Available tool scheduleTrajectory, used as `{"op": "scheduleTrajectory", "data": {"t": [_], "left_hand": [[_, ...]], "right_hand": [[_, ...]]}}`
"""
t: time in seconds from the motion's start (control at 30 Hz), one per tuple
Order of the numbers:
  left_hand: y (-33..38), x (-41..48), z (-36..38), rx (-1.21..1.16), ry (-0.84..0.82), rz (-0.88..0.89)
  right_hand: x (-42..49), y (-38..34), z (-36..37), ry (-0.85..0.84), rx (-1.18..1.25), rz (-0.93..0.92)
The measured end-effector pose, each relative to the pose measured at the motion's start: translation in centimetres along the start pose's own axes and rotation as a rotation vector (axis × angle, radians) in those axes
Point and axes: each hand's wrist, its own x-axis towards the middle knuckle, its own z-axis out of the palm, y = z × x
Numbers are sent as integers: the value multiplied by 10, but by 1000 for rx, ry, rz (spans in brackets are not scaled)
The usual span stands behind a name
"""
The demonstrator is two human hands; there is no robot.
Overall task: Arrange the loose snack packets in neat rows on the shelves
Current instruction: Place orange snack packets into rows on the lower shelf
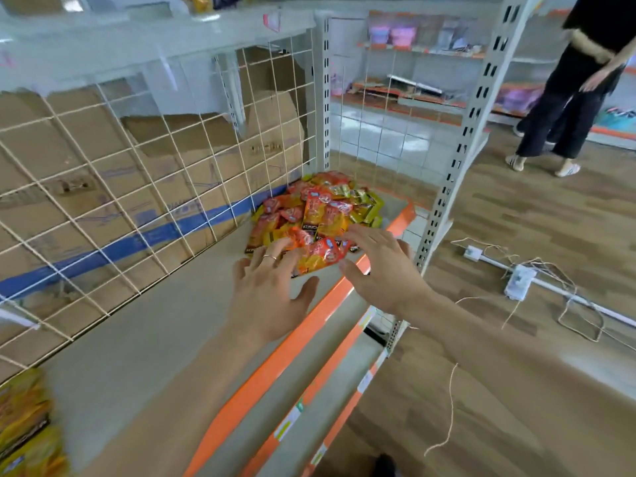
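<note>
A loose heap of orange, red and yellow snack packets (320,208) lies at the right end of a grey shelf (155,325) with an orange front lip. My left hand (272,287) is spread flat, with its fingertips touching the near edge of the heap. My right hand (382,266) hovers open over the heap's near right side, fingers stretched over the packets by the shelf lip. More yellow and orange packets (27,428) sit blurred at the shelf's near left end.
A white wire grid (137,187) backs the shelf, with cardboard boxes behind it. A perforated steel upright (447,187) stands at the shelf's right end. Lower orange-edged shelves (330,383) jut out below. On the wooden floor lie a power strip with cables (519,280). A person in black (568,94) stands far right.
</note>
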Motion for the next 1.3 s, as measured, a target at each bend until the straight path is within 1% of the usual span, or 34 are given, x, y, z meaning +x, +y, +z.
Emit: {"op": "scheduleTrajectory", "data": {"t": [0.13, 0.27, 0.43, 0.57, 0.7, 0.9, 1.0, 1.1, 1.3], "left_hand": [[27, 37, 14, 2, 10, -45], [46, 65, 28, 11, 56, -87], [59, 80, 40, 31, 4, -140], [51, 88, 50, 25, -19, -140], [38, 100, 54, -16, -44, -124], [16, 118, 64, -27, -25, -120], [11, 123, 72, -66, -68, -131], [8, 125, 80, -52, -68, -118], [-1, 149, 97, -54, -148, -165]], "right_hand": [[36, 29, -17, -52, -21, -59], [63, 56, -30, -76, -4, -96], [86, 77, -30, -113, -13, -116], [101, 83, -18, -136, -41, -96], [114, 84, -7, -124, -75, -72], [137, 93, 1, -111, -140, -44], [143, 98, 3, -122, -145, 3], [152, 108, 6, -142, -176, 30], [189, 140, 23, -136, -196, 77]]}}
